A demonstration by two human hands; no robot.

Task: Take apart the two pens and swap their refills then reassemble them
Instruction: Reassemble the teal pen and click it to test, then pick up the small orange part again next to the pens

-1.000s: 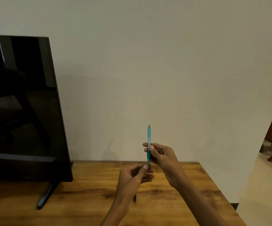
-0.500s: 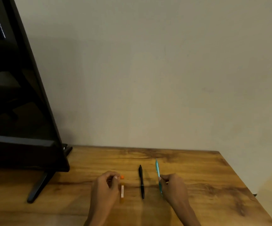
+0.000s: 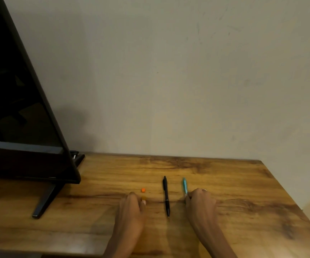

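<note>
Right hand grasps teal pen lying on table | left hand curled, grip unclear, near orange piece | black pen lies between hands

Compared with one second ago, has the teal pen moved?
Yes. The teal pen has come down: it stood upright in the air in front of the wall, and now lies on the wooden table, right of the black pen, under the right hand.

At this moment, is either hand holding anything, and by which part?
The right hand grips the teal pen at its near end, against the table. The left hand touches a small orange piece; whether it grips cannot be told. The black pen lies free.
</note>
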